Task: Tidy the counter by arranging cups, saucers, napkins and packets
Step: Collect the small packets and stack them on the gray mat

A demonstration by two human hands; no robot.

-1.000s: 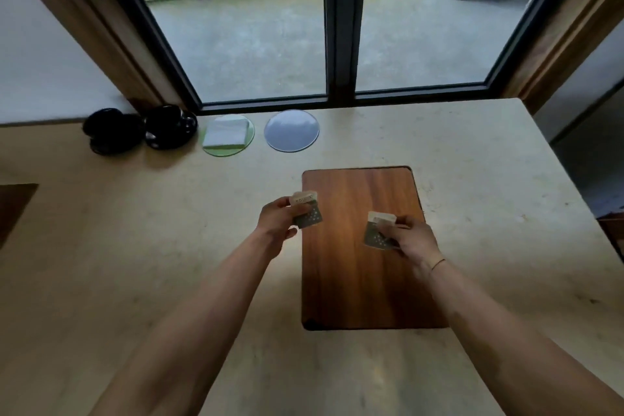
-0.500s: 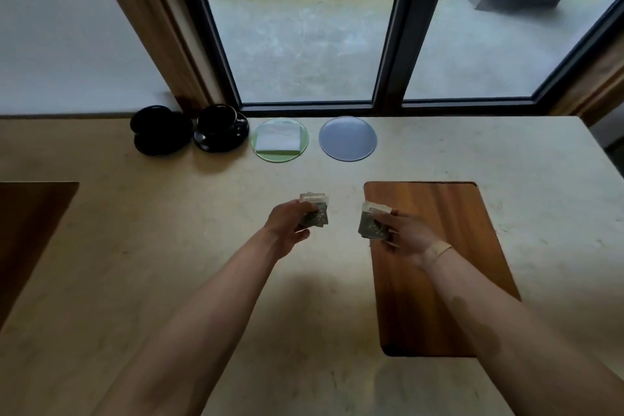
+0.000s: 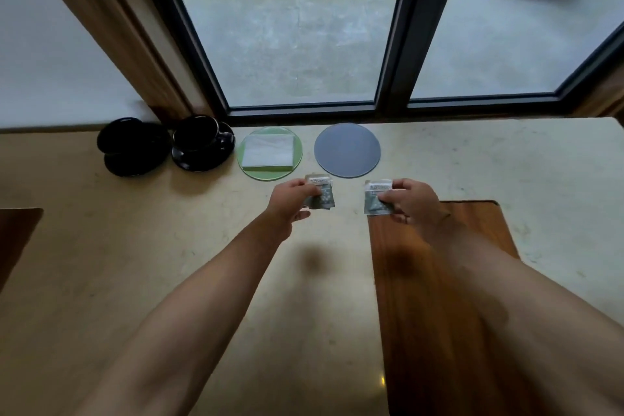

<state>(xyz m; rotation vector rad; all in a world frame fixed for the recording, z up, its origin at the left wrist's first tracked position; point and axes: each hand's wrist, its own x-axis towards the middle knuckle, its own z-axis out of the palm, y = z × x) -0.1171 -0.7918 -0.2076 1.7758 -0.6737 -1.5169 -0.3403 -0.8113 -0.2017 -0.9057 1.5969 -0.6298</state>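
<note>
Head view: both hands are held out over the pale counter [image 3: 101, 246], each pinching a small grey-green packet. The left hand [image 3: 292, 197] holds its packet [image 3: 320, 194] just in front of the green saucer [image 3: 297, 159], which carries a folded white napkin [image 3: 268, 152]. The right hand [image 3: 413, 201] holds its packet [image 3: 376, 199] near the grey saucer [image 3: 347, 149], above the far corner of a wooden board [image 3: 439, 314]. Two black cups on saucers [image 3: 202, 142] stand at the back left.

Single head-worn view looks forward and down, close over the counter [image 3: 169, 263] (window [image 3: 297, 27] beyond).
</note>
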